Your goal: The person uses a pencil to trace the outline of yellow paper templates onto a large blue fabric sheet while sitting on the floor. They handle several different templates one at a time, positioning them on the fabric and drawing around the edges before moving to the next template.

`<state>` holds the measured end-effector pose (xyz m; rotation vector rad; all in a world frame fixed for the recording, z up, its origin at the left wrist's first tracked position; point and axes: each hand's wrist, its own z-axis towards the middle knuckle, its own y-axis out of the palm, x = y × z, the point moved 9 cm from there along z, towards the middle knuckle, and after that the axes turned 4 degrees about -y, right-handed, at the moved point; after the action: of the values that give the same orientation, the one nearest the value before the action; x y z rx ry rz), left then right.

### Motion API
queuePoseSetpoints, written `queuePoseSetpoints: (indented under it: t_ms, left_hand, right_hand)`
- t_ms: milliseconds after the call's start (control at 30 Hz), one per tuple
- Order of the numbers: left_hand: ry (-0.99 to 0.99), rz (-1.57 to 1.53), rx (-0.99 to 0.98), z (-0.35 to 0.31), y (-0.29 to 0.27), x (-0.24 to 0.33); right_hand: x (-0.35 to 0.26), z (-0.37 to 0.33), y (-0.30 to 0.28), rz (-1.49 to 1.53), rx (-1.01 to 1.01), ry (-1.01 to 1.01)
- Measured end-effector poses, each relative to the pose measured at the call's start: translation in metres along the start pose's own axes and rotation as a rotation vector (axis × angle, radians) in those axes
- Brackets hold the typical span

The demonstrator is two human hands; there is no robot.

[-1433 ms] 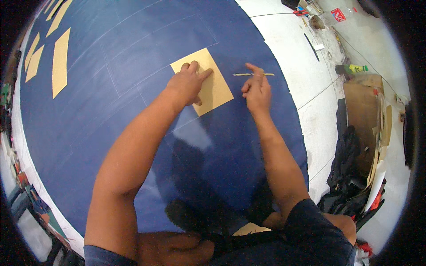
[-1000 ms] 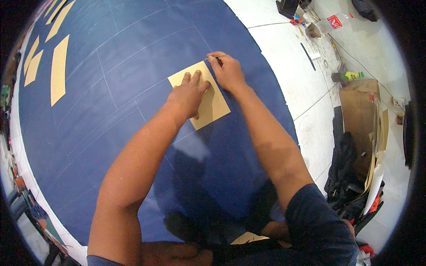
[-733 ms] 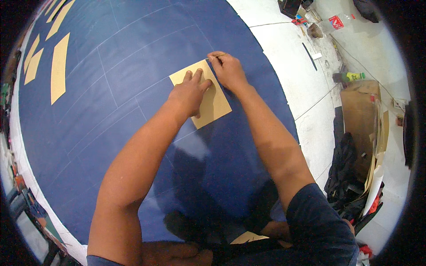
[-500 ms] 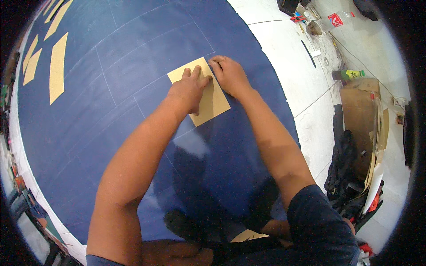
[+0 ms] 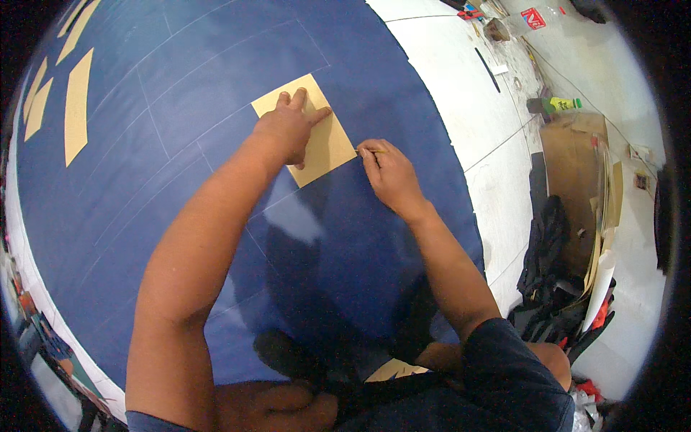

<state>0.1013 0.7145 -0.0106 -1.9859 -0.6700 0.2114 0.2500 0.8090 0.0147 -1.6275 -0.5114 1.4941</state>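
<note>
A tan rectangular card template (image 5: 327,144) lies flat on a large dark blue sheet of material (image 5: 216,137) marked with thin light lines. My left hand (image 5: 288,126) presses on the card with its fingers spread, holding nothing. Beside the card's near right corner, my right hand (image 5: 389,173) pinches a thin pencil-like stick (image 5: 372,150). The stick's tip meets the card's edge at that corner, and most of its length is hidden by the fingers.
Several narrow tan card pieces, one of them a long strip (image 5: 78,108), lie at the far left of the sheet. To the right are a pale tiled floor (image 5: 497,165), a cardboard box (image 5: 572,187), a green-capped bottle (image 5: 561,105) and dark cloth (image 5: 547,252).
My right hand has moved down along the card's right edge, from near its top corner to its near right corner. My left hand stays pressed on the card. The whole view has shifted slightly.
</note>
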Motion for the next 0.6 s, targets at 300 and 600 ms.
queuePoseSetpoints:
  t_ms: [300, 600]
  left_hand:
    - [0.011, -0.006, -0.006, -0.0010, -0.0010, 0.0007]
    - [0.008, -0.043, -0.005, -0.0021, -0.0013, -0.0007]
  right_hand:
    - [0.0027, -0.0056, -0.0005, 0.000, 0.030, -0.017]
    - [0.0027, -0.0050, -0.0034, 0.027, 0.051, 0.000]
